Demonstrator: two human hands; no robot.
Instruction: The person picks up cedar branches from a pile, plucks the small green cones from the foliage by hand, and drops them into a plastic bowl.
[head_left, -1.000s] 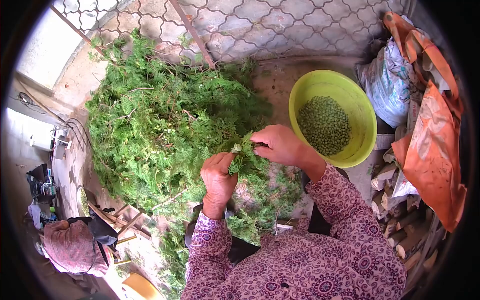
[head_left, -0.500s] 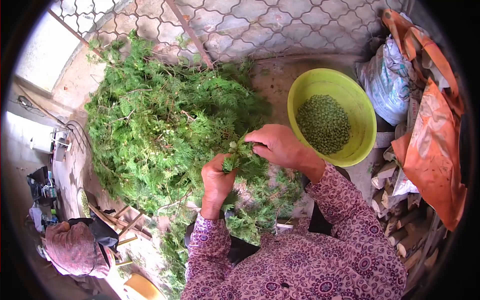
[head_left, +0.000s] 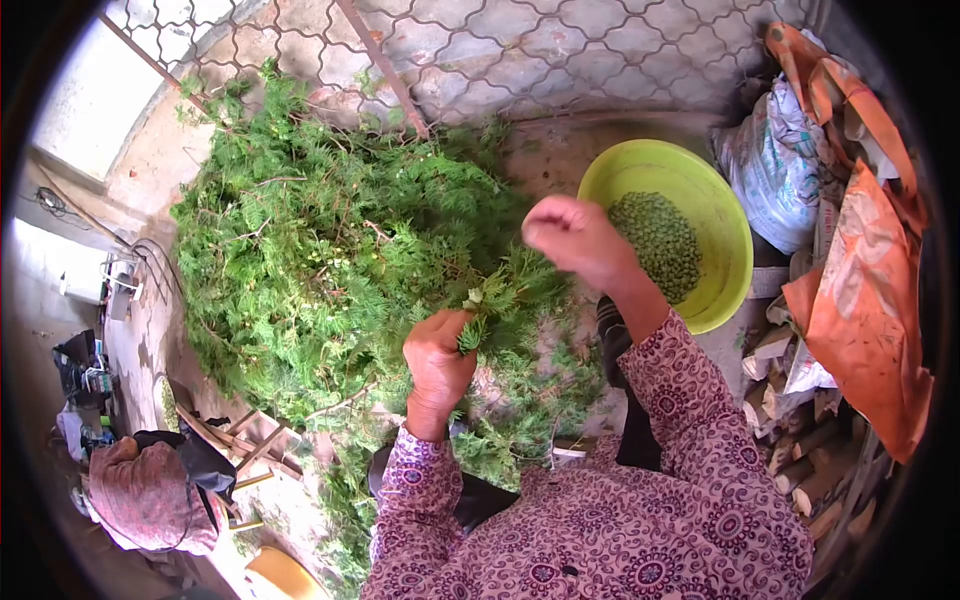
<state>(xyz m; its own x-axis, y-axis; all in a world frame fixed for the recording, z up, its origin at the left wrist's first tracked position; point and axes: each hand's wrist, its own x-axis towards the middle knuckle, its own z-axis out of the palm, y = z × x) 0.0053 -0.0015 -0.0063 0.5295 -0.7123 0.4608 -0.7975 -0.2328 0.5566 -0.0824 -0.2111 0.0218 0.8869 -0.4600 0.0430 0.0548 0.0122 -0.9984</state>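
My left hand (head_left: 440, 358) is closed around a leafy evergreen sprig (head_left: 476, 318), which has a pale green cone on it. My right hand (head_left: 582, 240) is raised at the left rim of a yellow-green basin (head_left: 728, 215), its fingers curled together. Whatever those fingers may hold is hidden. Inside the basin lies a heap of small round green cones (head_left: 660, 240), partly covered by my right hand and wrist. A large pile of cut evergreen branches (head_left: 310, 260) spreads in front of and to the left of my hands.
A wire mesh (head_left: 560, 60) runs along the back. On the right are a white sack (head_left: 775, 165), an orange sheet (head_left: 870, 310) and stacked firewood (head_left: 820, 470). Another person (head_left: 150, 495) is at lower left, near an orange-yellow tub (head_left: 285, 575).
My right hand has come away from the sprig and moved up and right to the basin's edge. My left hand stays in place, still gripping the sprig.
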